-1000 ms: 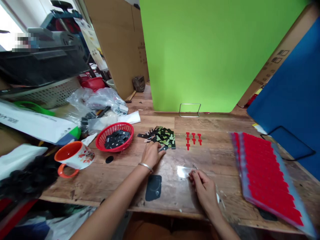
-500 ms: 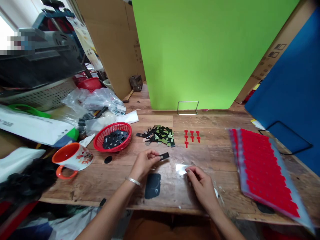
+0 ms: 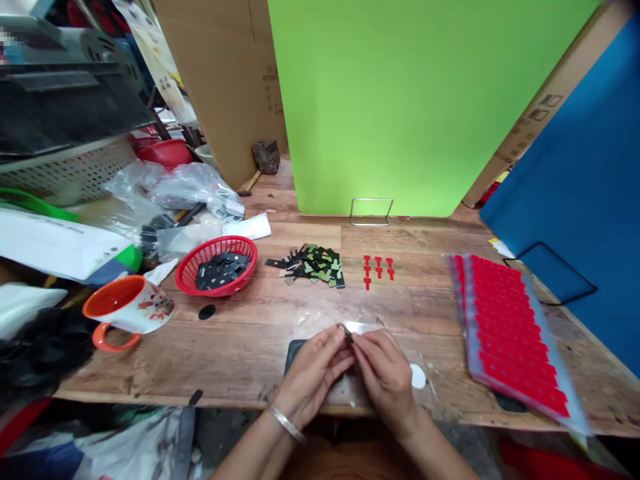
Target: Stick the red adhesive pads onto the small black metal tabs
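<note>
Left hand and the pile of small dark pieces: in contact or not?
Apart. The head view shows a strip of wooden tabletop between the left hand and the pile lying beyond it.

The piled pieces (image 3: pixel 323 265) are black and green, the basket (image 3: pixel 216 292) red, the board (image 3: pixel 400 107) plain lime.

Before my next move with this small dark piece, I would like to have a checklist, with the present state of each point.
1. Small dark piece at the fingertips of left hand and right hand: ok.
2. Its whole surface visible: cannot tell, fingers hide much.
3. Dark pad fully visible: not ok, left hand partly covers it.
4. Red T-shaped pieces apart from hands: ok.
5. Mug upright: ok.
</note>
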A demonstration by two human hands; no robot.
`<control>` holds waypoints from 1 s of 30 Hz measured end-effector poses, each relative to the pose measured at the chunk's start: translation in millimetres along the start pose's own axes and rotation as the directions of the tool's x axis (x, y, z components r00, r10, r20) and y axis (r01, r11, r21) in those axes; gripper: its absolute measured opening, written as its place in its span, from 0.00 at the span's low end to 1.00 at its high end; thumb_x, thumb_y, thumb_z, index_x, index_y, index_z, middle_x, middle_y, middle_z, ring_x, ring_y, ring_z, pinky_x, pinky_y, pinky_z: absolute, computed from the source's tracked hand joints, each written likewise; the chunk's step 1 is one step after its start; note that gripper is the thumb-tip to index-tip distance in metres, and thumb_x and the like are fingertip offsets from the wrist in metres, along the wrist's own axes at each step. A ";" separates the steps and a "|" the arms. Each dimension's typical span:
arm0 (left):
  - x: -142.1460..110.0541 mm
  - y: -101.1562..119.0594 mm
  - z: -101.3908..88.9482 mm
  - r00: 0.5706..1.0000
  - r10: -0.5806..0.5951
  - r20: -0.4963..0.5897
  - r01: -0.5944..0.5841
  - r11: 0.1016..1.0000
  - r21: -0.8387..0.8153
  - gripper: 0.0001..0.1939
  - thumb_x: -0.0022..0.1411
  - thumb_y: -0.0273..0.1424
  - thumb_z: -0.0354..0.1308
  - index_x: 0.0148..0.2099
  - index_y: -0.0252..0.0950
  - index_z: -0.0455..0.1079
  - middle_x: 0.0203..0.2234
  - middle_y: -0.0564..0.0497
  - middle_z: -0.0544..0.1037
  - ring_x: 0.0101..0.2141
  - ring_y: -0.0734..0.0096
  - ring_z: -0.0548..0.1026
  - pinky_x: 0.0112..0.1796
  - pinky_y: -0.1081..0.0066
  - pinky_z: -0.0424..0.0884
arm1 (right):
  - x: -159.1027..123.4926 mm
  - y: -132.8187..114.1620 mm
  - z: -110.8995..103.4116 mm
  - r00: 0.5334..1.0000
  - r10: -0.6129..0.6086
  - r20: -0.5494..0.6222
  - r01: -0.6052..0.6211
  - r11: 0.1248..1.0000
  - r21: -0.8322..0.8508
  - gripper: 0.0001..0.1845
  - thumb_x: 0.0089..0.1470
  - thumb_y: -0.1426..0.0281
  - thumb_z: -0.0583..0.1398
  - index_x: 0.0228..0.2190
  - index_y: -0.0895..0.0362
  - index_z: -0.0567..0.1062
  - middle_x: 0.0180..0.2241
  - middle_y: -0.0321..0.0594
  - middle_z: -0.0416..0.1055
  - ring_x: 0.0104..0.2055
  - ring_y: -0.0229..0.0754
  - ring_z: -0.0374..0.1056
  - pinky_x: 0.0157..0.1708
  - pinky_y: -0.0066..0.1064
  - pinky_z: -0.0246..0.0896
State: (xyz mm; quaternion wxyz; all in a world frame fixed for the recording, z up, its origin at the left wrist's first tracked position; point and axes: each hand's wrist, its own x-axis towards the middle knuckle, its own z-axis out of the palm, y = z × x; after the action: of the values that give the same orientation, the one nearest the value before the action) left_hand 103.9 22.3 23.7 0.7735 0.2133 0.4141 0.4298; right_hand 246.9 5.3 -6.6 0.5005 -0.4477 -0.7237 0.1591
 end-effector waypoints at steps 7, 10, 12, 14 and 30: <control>4.3 0.1 -8.1 0.998 0.012 -0.061 -0.004 0.990 0.142 0.17 0.50 0.32 0.63 0.42 0.30 0.70 0.33 0.44 0.77 0.30 0.71 0.74 0.31 0.74 0.70 | -5.0 -10.6 4.8 0.995 -0.026 0.101 0.029 0.999 -0.027 0.18 0.52 0.78 0.56 0.45 0.54 0.71 0.39 0.45 0.68 0.41 0.45 0.64 0.39 0.39 0.63; 4.2 0.8 -10.5 0.998 0.029 -0.053 -0.017 0.976 0.217 0.18 0.49 0.33 0.64 0.42 0.31 0.70 0.32 0.45 0.77 0.29 0.72 0.74 0.31 0.73 0.71 | 0.7 -10.9 3.2 0.993 0.107 0.051 -0.110 0.991 0.071 0.14 0.53 0.75 0.56 0.43 0.54 0.72 0.37 0.44 0.68 0.41 0.44 0.64 0.38 0.37 0.63; 3.1 0.7 -9.7 0.998 0.035 -0.043 -0.023 0.964 0.264 0.18 0.48 0.34 0.64 0.42 0.31 0.71 0.31 0.46 0.77 0.29 0.71 0.75 0.32 0.72 0.72 | 6.2 -7.7 2.2 0.976 0.217 0.026 -0.218 0.967 0.131 0.12 0.54 0.72 0.55 0.42 0.55 0.72 0.37 0.44 0.69 0.40 0.44 0.65 0.39 0.36 0.63; 2.1 -0.1 -7.8 0.999 0.036 -0.040 -0.022 0.950 0.311 0.18 0.48 0.35 0.64 0.41 0.31 0.71 0.30 0.46 0.77 0.29 0.71 0.75 0.31 0.72 0.72 | 11.7 -3.5 2.5 0.942 0.335 0.037 -0.335 0.923 0.188 0.12 0.55 0.69 0.55 0.40 0.55 0.73 0.37 0.43 0.69 0.39 0.43 0.66 0.39 0.34 0.62; 10.9 -4.8 -21.8 0.999 0.020 -0.051 -0.001 0.939 0.343 0.15 0.52 0.35 0.61 0.38 0.30 0.65 0.30 0.44 0.77 0.28 0.72 0.75 0.31 0.71 0.73 | 85.8 94.4 2.5 0.900 0.435 -0.010 -0.432 0.890 -0.148 0.07 0.47 0.73 0.55 0.29 0.59 0.72 0.29 0.41 0.69 0.31 0.39 0.64 0.33 0.29 0.58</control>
State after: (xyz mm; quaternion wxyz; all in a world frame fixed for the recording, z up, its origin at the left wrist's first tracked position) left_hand 91.4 28.4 3.2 0.7110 0.3352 0.5019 0.3608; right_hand 282.5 126.8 -21.8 0.4096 -0.6314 -0.6211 0.2185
